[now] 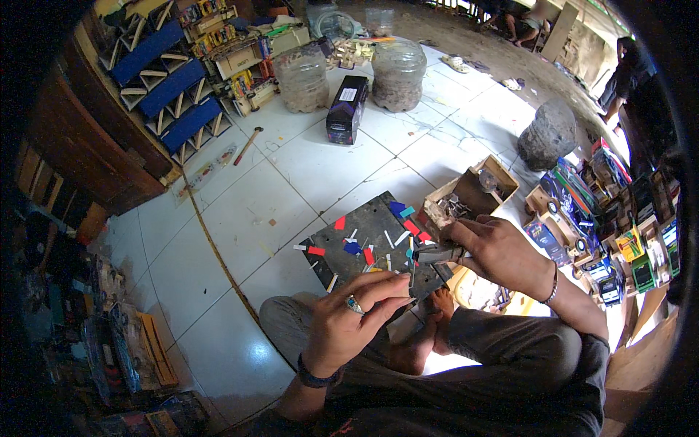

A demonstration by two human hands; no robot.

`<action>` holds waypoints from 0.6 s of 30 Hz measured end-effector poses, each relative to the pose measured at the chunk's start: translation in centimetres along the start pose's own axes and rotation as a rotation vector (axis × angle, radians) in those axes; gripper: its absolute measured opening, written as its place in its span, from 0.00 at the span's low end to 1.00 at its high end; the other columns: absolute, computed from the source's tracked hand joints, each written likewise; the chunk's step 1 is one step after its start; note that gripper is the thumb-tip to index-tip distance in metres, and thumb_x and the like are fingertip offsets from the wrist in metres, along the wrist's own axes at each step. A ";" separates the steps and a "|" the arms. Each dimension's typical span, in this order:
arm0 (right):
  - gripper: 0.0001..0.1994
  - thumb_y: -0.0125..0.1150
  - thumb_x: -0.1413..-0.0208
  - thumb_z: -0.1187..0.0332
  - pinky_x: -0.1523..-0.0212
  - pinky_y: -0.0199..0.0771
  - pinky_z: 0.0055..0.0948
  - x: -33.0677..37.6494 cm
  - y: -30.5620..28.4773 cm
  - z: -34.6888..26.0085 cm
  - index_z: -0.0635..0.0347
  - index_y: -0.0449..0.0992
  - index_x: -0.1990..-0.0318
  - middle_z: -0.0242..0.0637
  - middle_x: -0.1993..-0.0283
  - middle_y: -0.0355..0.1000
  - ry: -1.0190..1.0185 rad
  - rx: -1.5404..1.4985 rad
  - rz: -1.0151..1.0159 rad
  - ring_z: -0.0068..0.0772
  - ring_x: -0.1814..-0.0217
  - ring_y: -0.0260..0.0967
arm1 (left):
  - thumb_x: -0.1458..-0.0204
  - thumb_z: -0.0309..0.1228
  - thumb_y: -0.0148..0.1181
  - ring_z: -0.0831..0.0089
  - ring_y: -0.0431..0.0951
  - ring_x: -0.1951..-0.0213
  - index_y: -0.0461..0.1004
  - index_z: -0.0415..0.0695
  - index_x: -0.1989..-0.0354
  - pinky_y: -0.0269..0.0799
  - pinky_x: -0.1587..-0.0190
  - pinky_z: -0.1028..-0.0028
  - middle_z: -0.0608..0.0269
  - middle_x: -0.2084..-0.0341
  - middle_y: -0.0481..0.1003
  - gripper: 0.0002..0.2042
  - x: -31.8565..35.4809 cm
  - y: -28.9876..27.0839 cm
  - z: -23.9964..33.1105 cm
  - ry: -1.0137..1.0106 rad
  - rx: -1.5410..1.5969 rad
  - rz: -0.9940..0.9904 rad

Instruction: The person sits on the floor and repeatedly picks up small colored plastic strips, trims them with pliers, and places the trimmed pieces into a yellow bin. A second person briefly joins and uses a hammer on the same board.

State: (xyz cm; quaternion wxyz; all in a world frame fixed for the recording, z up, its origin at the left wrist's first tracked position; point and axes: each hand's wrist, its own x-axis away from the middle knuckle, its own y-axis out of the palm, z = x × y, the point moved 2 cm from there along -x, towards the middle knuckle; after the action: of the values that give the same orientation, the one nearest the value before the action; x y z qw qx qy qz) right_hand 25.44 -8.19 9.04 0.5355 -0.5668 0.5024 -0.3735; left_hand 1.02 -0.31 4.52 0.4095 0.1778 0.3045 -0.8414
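My left hand, with a ring on one finger, is closed in a pinch above the near edge of a dark board. What its fingertips hold, if anything, is too small to make out. My right hand is wrapped round a dark grey hand tool whose kind I cannot tell. The tool's tip points left over the board's right side, close to the left fingertips. Scattered on the board lie small red pieces, blue pieces and several thin white strips.
Beyond my right hand is a wooden box of small parts. A black carton stands between large clear plastic jars. A hammer lies on the tiles. Toy-like wooden trucks crowd the right; blue-topped wooden pieces are stacked far left.
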 end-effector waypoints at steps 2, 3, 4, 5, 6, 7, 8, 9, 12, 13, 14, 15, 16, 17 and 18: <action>0.16 0.64 0.42 0.65 0.55 0.79 0.44 -0.1 -0.1 -0.2 0.61 0.73 0.50 0.49 0.61 0.78 -0.011 0.010 0.025 0.53 0.56 0.79 | 0.53 0.21 0.76 0.65 0.86 0.58 0.82 0.44 0.54 0.82 0.55 0.70 0.57 0.56 0.84 0.17 0.1 0.0 0.0 -0.004 -0.023 0.002; 0.16 0.64 0.43 0.65 0.56 0.79 0.44 -0.1 -0.1 -0.2 0.61 0.73 0.50 0.49 0.62 0.78 -0.009 0.019 0.019 0.53 0.57 0.79 | 0.52 0.21 0.76 0.66 0.86 0.58 0.82 0.44 0.54 0.82 0.55 0.70 0.57 0.56 0.84 0.16 0.1 0.1 0.0 -0.013 -0.034 0.006; 0.16 0.64 0.43 0.65 0.56 0.79 0.44 -0.1 -0.1 -0.2 0.61 0.73 0.50 0.50 0.62 0.78 -0.010 0.034 0.013 0.53 0.57 0.79 | 0.52 0.21 0.76 0.66 0.86 0.58 0.82 0.44 0.54 0.82 0.56 0.71 0.58 0.57 0.84 0.16 0.1 0.1 -0.1 -0.009 -0.033 0.008; 0.17 0.64 0.43 0.66 0.57 0.80 0.45 -0.1 -0.1 -0.2 0.61 0.72 0.48 0.49 0.58 0.78 -0.009 0.045 -0.002 0.52 0.57 0.80 | 0.52 0.22 0.75 0.66 0.86 0.59 0.82 0.44 0.54 0.83 0.56 0.71 0.58 0.57 0.84 0.16 0.1 0.2 -0.1 -0.011 -0.032 0.011; 0.18 0.63 0.43 0.66 0.57 0.80 0.45 -0.1 -0.1 -0.1 0.62 0.71 0.46 0.49 0.54 0.78 -0.011 0.061 -0.018 0.52 0.56 0.80 | 0.52 0.22 0.75 0.66 0.86 0.59 0.82 0.44 0.54 0.83 0.56 0.71 0.59 0.57 0.84 0.16 0.0 0.2 -0.2 -0.018 -0.030 0.013; 0.20 0.62 0.43 0.66 0.57 0.81 0.45 0.0 0.0 0.0 0.62 0.71 0.45 0.48 0.51 0.78 -0.013 0.076 -0.033 0.51 0.56 0.80 | 0.52 0.22 0.75 0.67 0.86 0.59 0.82 0.44 0.54 0.83 0.57 0.71 0.59 0.57 0.83 0.16 0.0 0.2 -0.1 -0.010 -0.046 0.013; 0.20 0.62 0.43 0.66 0.57 0.81 0.45 0.0 0.1 0.0 0.62 0.70 0.44 0.48 0.51 0.78 -0.011 0.077 -0.039 0.51 0.57 0.80 | 0.52 0.22 0.75 0.67 0.86 0.59 0.82 0.44 0.54 0.83 0.57 0.71 0.59 0.57 0.83 0.16 0.0 0.2 -0.1 -0.006 -0.062 0.013; 0.20 0.62 0.43 0.66 0.57 0.81 0.45 0.0 0.2 0.1 0.62 0.70 0.44 0.48 0.51 0.78 -0.009 0.078 -0.044 0.52 0.57 0.80 | 0.52 0.22 0.75 0.68 0.86 0.60 0.82 0.44 0.54 0.83 0.57 0.71 0.60 0.57 0.83 0.16 0.0 0.3 -0.1 -0.002 -0.077 0.013; 0.22 0.62 0.43 0.66 0.57 0.81 0.44 -0.1 0.6 0.3 0.62 0.70 0.42 0.48 0.53 0.79 -0.034 0.116 -0.015 0.52 0.59 0.80 | 0.52 0.22 0.75 0.68 0.87 0.60 0.82 0.44 0.55 0.83 0.57 0.71 0.61 0.57 0.83 0.15 0.0 0.2 0.0 0.008 -0.110 0.005; 0.23 0.62 0.43 0.66 0.57 0.81 0.44 -0.1 0.7 0.4 0.62 0.70 0.41 0.48 0.54 0.79 -0.040 0.149 -0.015 0.52 0.59 0.80 | 0.52 0.21 0.75 0.68 0.86 0.60 0.82 0.44 0.54 0.83 0.57 0.71 0.60 0.56 0.83 0.16 0.1 0.2 0.0 0.001 -0.111 -0.004; 0.23 0.62 0.43 0.65 0.58 0.81 0.45 -0.1 0.8 0.4 0.62 0.70 0.41 0.49 0.55 0.80 -0.043 0.139 -0.001 0.52 0.59 0.80 | 0.51 0.21 0.74 0.68 0.86 0.59 0.81 0.45 0.53 0.83 0.56 0.71 0.60 0.56 0.82 0.16 0.2 0.1 -0.1 -0.007 -0.111 -0.014; 0.24 0.63 0.44 0.65 0.58 0.81 0.45 -0.1 0.9 0.4 0.62 0.70 0.40 0.49 0.55 0.80 -0.038 0.143 -0.003 0.51 0.60 0.80 | 0.51 0.20 0.74 0.68 0.86 0.58 0.81 0.45 0.53 0.82 0.56 0.71 0.59 0.56 0.82 0.17 0.2 0.0 -0.2 -0.026 -0.116 -0.027; 0.25 0.63 0.44 0.64 0.58 0.81 0.45 0.0 0.9 0.4 0.62 0.70 0.40 0.49 0.56 0.80 -0.033 0.148 -0.005 0.51 0.60 0.80 | 0.49 0.21 0.72 0.67 0.85 0.59 0.79 0.45 0.49 0.82 0.57 0.71 0.58 0.56 0.81 0.18 0.3 0.0 -0.3 -0.010 -0.104 -0.023; 0.23 0.64 0.45 0.65 0.58 0.80 0.44 0.1 1.0 0.4 0.62 0.70 0.43 0.47 0.56 0.79 -0.009 0.136 -0.013 0.51 0.59 0.80 | 0.47 0.21 0.71 0.65 0.85 0.59 0.77 0.44 0.46 0.82 0.58 0.71 0.57 0.56 0.80 0.19 0.2 0.0 -0.6 -0.004 -0.097 -0.022; 0.21 0.66 0.45 0.65 0.57 0.78 0.44 0.2 1.1 0.3 0.62 0.70 0.46 0.46 0.57 0.78 0.015 0.124 -0.021 0.51 0.58 0.79 | 0.45 0.21 0.69 0.64 0.84 0.59 0.75 0.44 0.43 0.82 0.59 0.71 0.56 0.56 0.80 0.21 0.2 0.0 -0.9 -0.010 -0.096 -0.018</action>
State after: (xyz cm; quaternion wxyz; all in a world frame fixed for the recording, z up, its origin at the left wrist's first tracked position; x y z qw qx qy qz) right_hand 25.61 -8.22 7.91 0.5619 -0.5348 0.4765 -0.4137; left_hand 0.98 0.14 3.73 0.4115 0.1510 0.3442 -0.8303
